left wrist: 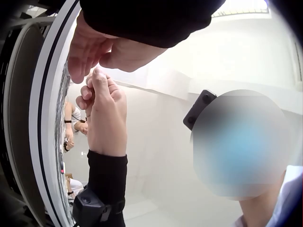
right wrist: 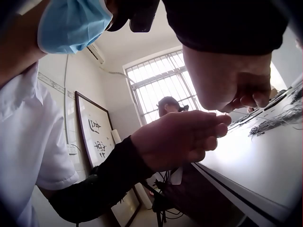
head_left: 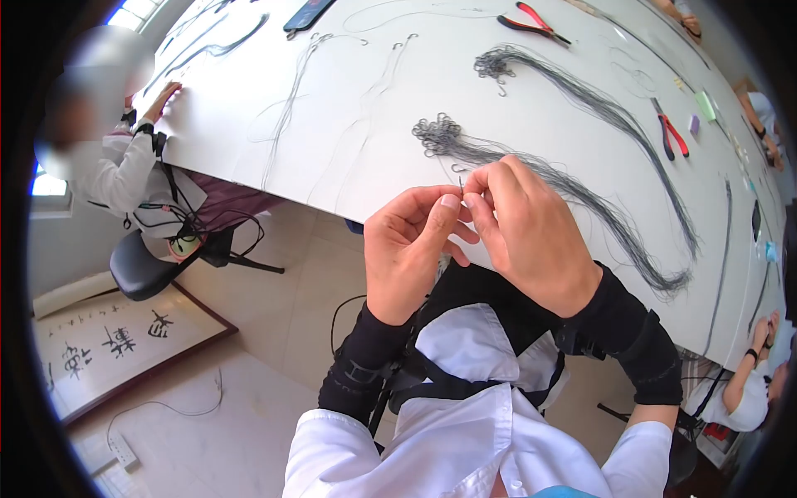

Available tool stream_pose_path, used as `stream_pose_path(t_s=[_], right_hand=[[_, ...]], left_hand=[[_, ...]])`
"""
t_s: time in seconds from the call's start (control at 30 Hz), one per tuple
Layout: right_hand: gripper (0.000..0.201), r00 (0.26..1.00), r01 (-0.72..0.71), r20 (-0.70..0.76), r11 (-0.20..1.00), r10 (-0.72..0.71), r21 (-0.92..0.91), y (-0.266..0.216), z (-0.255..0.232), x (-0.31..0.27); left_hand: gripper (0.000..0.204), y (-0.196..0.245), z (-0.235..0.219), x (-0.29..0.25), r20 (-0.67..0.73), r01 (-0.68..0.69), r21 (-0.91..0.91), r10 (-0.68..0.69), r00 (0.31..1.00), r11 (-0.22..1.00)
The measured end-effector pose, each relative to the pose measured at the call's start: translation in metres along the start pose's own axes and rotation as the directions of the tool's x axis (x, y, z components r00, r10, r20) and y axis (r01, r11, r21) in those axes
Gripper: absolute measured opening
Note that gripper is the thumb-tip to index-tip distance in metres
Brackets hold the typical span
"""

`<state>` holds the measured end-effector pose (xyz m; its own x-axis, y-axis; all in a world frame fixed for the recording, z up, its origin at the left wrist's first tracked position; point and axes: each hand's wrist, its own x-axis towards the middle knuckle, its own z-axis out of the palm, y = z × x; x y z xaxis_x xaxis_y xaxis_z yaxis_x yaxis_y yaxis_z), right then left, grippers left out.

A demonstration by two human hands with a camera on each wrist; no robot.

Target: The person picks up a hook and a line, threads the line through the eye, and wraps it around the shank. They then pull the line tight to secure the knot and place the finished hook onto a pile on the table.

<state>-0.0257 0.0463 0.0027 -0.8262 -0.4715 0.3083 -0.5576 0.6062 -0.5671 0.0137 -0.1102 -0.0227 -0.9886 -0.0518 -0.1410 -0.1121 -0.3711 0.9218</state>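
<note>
In the head view a small dark fish hook (head_left: 459, 169) stands up between the fingertips of both hands, just over the table's near edge. My left hand (head_left: 405, 249) pinches at its lower end with thumb and index finger, the other fingers loosely bent. From the other side my right hand (head_left: 523, 220) pinches at the same spot, fingertips against the left ones; any thin line there is hidden by the fingers. Just beyond lies a bundle of fish hooks (head_left: 437, 135) with long grey lines, its strands running under the right hand. Both wrist views show the hands meeting fingertip to fingertip.
A second hook bundle (head_left: 573, 95) lies farther back on the white table (head_left: 374, 100). Red-handled pliers (head_left: 535, 25) and another pair (head_left: 669, 133) lie beyond. Loose hooked lines (head_left: 290, 104) and a phone (head_left: 307, 15) are at left. Another person (head_left: 124, 178) sits left.
</note>
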Motion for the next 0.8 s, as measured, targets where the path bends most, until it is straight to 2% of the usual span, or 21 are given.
stream_pose_path(t_s=[0.07,0.17,0.3,0.37,0.4,0.5,0.6,0.7,0.8], right_hand=[[0.01,0.999,-0.028,-0.028,0.999,0.029,0.023,0.0,-0.006,-0.007],[0.011,0.999,0.019,-0.045,0.999,-0.017,0.044,0.003,-0.017,-0.019],[0.015,0.993,-0.078,-0.074,0.978,0.094,0.195,0.001,-0.045,-0.027],[0.016,0.987,-0.084,-0.112,0.957,0.119,0.277,0.003,-0.054,-0.028],[0.011,0.985,-0.125,-0.076,0.94,0.156,0.317,0.004,-0.059,-0.031],[0.007,0.984,-0.155,-0.037,0.947,0.172,0.281,0.006,-0.071,-0.044],[0.005,0.968,-0.212,-0.059,0.923,0.242,0.322,0.008,-0.076,-0.059],[0.005,0.952,-0.172,-0.173,0.909,0.252,0.38,0.012,-0.077,-0.072],[0.008,0.939,-0.255,-0.11,0.876,0.325,0.409,0.011,-0.084,-0.084]], left_hand=[[0.021,0.002,0.011,0.0,0.001,-0.007,0.027,0.007,1.0,1.0],[0.02,-0.001,0.018,0.0,0.031,-0.02,0.034,0.019,0.999,0.999],[0.016,0.005,0.031,-0.003,0.059,0.007,0.142,-0.015,0.998,0.99],[0.014,0.008,0.038,-0.006,0.115,-0.061,0.259,0.032,0.993,0.964],[0.013,0.008,0.042,-0.007,0.145,-0.096,0.313,0.052,0.988,0.945],[0.007,0.009,0.048,-0.008,0.258,-0.254,0.406,0.157,0.953,0.878],[0.009,0.009,0.06,-0.008,0.277,-0.364,0.428,0.263,0.924,0.827],[0.016,0.005,0.068,-0.005,0.384,-0.589,0.453,0.45,0.806,0.669],[0.02,0.006,0.078,-0.008,0.428,-0.631,0.477,0.466,0.774,0.612]])
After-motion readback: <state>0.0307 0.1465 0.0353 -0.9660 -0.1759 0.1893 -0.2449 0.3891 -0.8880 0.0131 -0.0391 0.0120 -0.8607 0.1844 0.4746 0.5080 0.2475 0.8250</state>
